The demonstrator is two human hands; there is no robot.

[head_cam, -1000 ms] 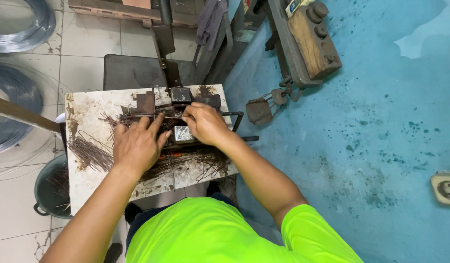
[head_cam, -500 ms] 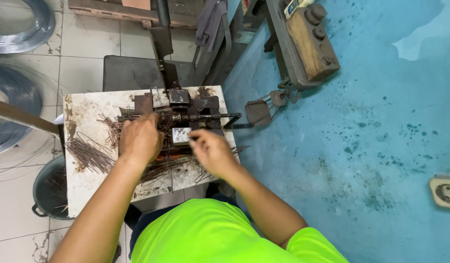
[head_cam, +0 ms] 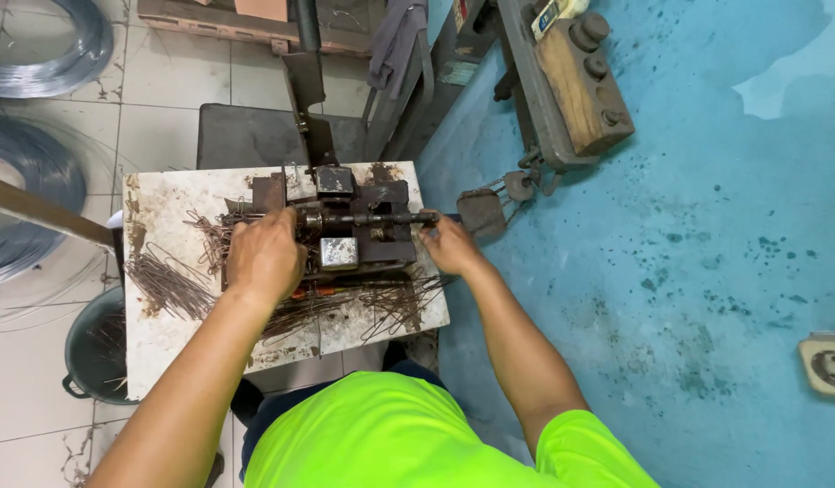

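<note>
Rightward went the right hand [head_cam: 451,246] since the half-second-earlier view, from the middle of the counter [head_cam: 164,348] out to the handle end of the horizontal rod [head_cam: 381,219], where it sat curled about that end. That rod's long axis ran left to right across the rusty bending jig [head_cam: 350,226], between both hands. Meanwhile the left hand [head_cam: 266,258] stayed at the jig's left side, fingers folded down; what they pinched could not be told. Bent wire pieces [head_cam: 169,285] lay just left of it.
</note>
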